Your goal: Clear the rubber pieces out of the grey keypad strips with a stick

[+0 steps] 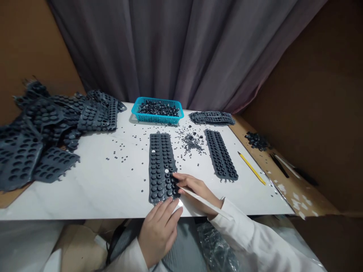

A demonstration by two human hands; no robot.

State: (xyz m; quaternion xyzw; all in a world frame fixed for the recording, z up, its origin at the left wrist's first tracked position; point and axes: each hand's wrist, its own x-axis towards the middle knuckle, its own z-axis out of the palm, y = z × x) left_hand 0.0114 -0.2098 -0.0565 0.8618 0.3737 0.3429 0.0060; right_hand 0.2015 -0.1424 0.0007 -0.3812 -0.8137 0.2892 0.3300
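A dark grey rubber sheet [161, 151] with rows of round raised caps lies on the white table in front of me. Two small white dots show on it. My left hand [160, 226] rests on the sheet's near end, its fingers stretched out. Over the sheet's near right side is my right hand [197, 190], closed around a long, slim white tool [204, 201] whose back end reaches over my sleeve. The tool's tip is hidden by my fingers, at the caps. To the right lies a second dark sheet [221, 155] with ring-shaped caps.
Many tiny grey discs [193, 142] are scattered across the table. A turquoise basket [157, 120] at the back holds small dark pieces. Heaped sheets [56, 124] fill the left; stacked strips [212, 118] lie back right. A yellow cutter-like stick [252, 168] and black pieces [256, 141] are further right.
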